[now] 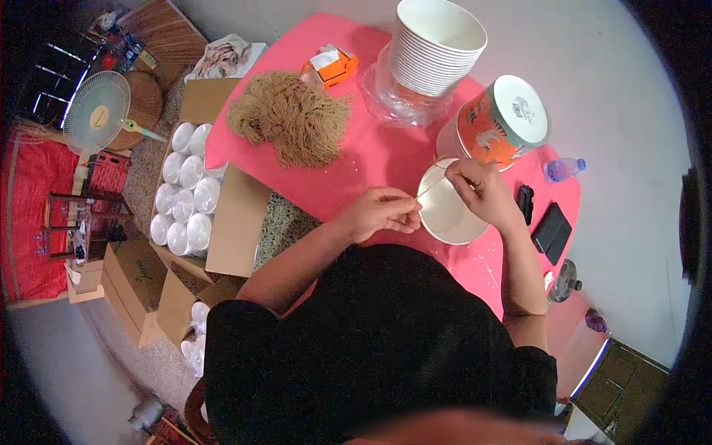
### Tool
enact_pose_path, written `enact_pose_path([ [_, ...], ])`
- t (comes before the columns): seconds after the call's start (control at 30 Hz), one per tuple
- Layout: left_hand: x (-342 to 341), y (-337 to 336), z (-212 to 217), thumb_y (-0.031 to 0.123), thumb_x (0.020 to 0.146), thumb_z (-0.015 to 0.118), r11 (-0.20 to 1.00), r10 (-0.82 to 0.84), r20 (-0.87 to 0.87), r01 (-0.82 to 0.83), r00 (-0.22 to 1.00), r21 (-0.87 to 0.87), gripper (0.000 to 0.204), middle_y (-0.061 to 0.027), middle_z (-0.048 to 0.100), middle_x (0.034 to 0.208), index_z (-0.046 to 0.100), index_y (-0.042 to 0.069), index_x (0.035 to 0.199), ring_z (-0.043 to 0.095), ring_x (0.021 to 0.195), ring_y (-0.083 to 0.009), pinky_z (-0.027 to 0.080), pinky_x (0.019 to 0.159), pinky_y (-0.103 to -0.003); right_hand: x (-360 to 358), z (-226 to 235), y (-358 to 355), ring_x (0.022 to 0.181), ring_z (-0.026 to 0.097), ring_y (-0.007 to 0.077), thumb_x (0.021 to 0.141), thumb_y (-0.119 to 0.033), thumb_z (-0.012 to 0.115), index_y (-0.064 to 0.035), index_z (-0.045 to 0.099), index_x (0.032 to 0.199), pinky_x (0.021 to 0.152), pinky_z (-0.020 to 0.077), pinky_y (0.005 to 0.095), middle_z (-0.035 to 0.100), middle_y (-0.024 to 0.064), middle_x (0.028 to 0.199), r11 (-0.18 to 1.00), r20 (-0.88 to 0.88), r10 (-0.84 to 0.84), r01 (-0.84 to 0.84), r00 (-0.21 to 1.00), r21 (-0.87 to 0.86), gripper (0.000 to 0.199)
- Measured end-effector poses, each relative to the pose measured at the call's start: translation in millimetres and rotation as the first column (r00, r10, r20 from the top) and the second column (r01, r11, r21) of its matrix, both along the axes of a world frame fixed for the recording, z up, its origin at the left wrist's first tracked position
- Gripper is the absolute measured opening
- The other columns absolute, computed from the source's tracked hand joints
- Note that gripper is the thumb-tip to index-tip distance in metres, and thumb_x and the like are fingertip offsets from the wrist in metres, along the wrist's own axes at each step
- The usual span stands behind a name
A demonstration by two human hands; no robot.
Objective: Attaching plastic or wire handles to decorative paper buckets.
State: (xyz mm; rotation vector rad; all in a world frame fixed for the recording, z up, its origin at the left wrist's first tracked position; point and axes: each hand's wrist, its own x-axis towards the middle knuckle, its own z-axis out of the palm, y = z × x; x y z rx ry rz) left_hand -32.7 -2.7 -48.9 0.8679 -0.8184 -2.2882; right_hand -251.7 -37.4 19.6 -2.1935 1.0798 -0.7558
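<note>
A thin tan string (428, 190) runs between my two hands over the near left rim of a white paper bucket (449, 219). The fingertips of my left hand (384, 213) pinch one part of it beside the bucket. Above the bucket's right side, my right hand (480, 190) is closed, with the string at its fingers. A short piece of string sticks out past those fingers. The bucket stands upright on the pink-covered table (378, 172), its mouth partly hidden by my right hand. A large heap of tan strings (293, 119) lies at the table's far left.
Behind are a tall stack of white buckets (436, 55) and an upside-down orange-printed stack (486, 130). An orange tissue box (330, 68), a small bottle (564, 169) and a black phone (551, 233) lie around. Left, an open carton (237, 222) holds wrapped white cups; a fan (98, 113) stands beyond.
</note>
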Motion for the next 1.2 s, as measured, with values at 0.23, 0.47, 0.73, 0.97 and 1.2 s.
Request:
enact_pose_path([
  [0.23, 4.4, 0.8, -6.0, 0.014, 0.083, 0.063, 0.919, 0.076, 0.314, 0.056, 0.946, -0.389, 0.017, -0.0080, 0.066, 0.084, 0.064, -0.001, 0.090, 0.063, 0.072, -0.0161, 0.052, 0.065, -0.028, -7.9, -5.1, 7.3, 0.066, 0.058, 0.0301, 0.080, -0.003, 0.055, 0.0007, 0.056, 0.081, 0.059, 0.0449, 0.0358, 0.059, 0.0151, 0.076, 0.999, -0.064, 0.037, -0.034, 0.997, 0.041, 0.004],
  [0.47, -2.8, -2.8, 0.9, 0.014, 0.071, 0.070, 0.409, 0.605, 0.465, 0.249, 0.647, -0.878, 0.014, -0.0070, 0.060, 0.069, 0.059, 0.005, 0.071, 0.059, 0.063, -0.0211, 0.046, 0.055, -0.032, -18.4, -23.2, 13.5, 0.058, 0.054, 0.0222, 0.078, -0.003, 0.058, 0.0013, 0.057, 0.083, 0.053, 0.0415, 0.0326, 0.058, 0.0128, 0.073, 0.988, -0.185, -0.006, 0.035, 0.983, 0.153, 0.007],
  [0.73, -8.6, -5.1, -1.7, 0.010, 0.071, 0.066, 0.150, 0.688, 0.368, 0.374, 0.625, -0.915, 0.012, -0.0102, 0.056, 0.068, 0.055, 0.004, 0.068, 0.057, 0.065, -0.0282, 0.046, 0.058, -0.038, 20.9, -46.2, 32.0, 0.057, 0.055, 0.0067, 0.083, -0.006, 0.059, 0.0012, 0.062, 0.099, 0.051, 0.0448, 0.0222, 0.062, 0.0048, 0.075, 0.805, 0.217, -0.211, 0.044, 0.953, 0.592, 0.017],
  [0.97, -8.9, -7.5, -1.4, 0.013, 0.070, 0.064, 0.002, 0.694, 0.330, 0.456, 0.640, -0.890, 0.014, -0.0055, 0.052, 0.067, 0.052, 0.007, 0.069, 0.056, 0.064, -0.0237, 0.046, 0.055, -0.036, 27.1, -66.7, 32.3, 0.065, 0.055, 0.0108, 0.078, -0.001, 0.061, 0.0021, 0.061, 0.084, 0.057, 0.0444, 0.0252, 0.060, 0.0056, 0.074, 0.913, 0.258, -0.172, 0.055, 0.951, 0.404, 0.006],
  [1.2, -18.1, 0.6, 6.9, 0.017, 0.073, 0.068, 0.243, 0.593, 0.465, 0.405, 0.658, -0.882, 0.019, -0.0090, 0.055, 0.079, 0.055, 0.005, 0.079, 0.058, 0.072, -0.0279, 0.047, 0.061, -0.038, 1.1, -57.0, 24.0, 0.071, 0.054, 0.0112, 0.077, 0.001, 0.061, 0.0015, 0.060, 0.080, 0.062, 0.0434, 0.0247, 0.058, 0.0049, 0.075, 0.926, 0.247, -0.136, 0.035, 0.960, 0.376, 0.003],
])
